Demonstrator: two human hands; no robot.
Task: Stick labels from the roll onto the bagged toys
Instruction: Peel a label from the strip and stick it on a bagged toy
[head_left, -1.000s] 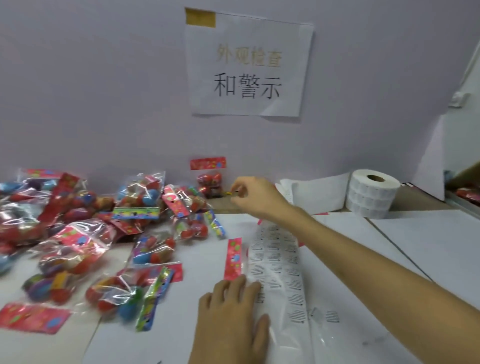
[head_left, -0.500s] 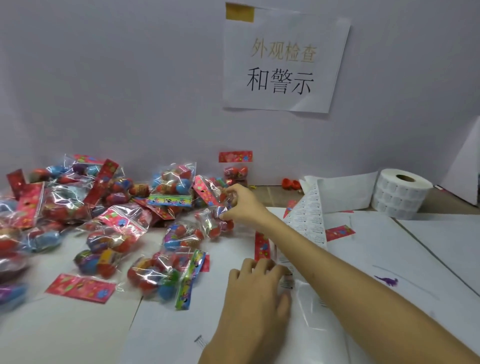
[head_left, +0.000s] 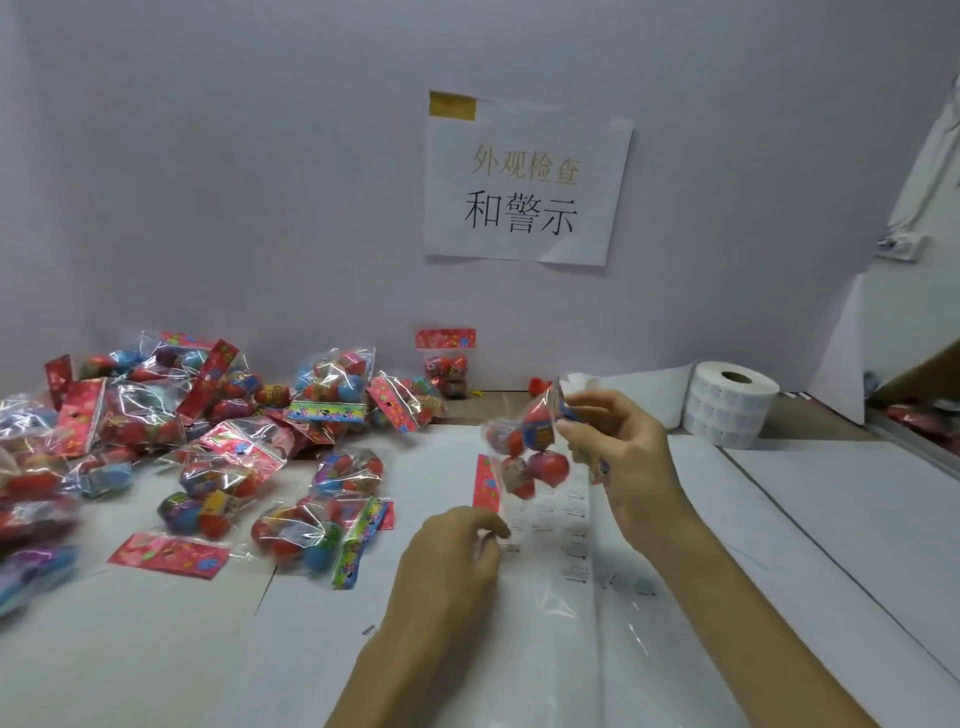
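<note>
- The right hand (head_left: 618, 457) has its grip clamped on a bag of toys (head_left: 530, 447), held up above the counter (head_left: 831, 519).
- The left hand (head_left: 452, 566) has fingertips pinched together at the label strip (head_left: 561, 525); whether they hold a label, I cannot tell.
- The label roll (head_left: 730, 405) stands at the back right.
- More bagged toys (head_left: 208, 441) lie piled on the left.

My right hand (head_left: 621, 457) holds one bagged toy (head_left: 530, 452) raised above the label strip (head_left: 563, 525). My left hand (head_left: 452, 551) pinches at the strip's left edge. Label roll (head_left: 730, 410) stands far right.
</note>
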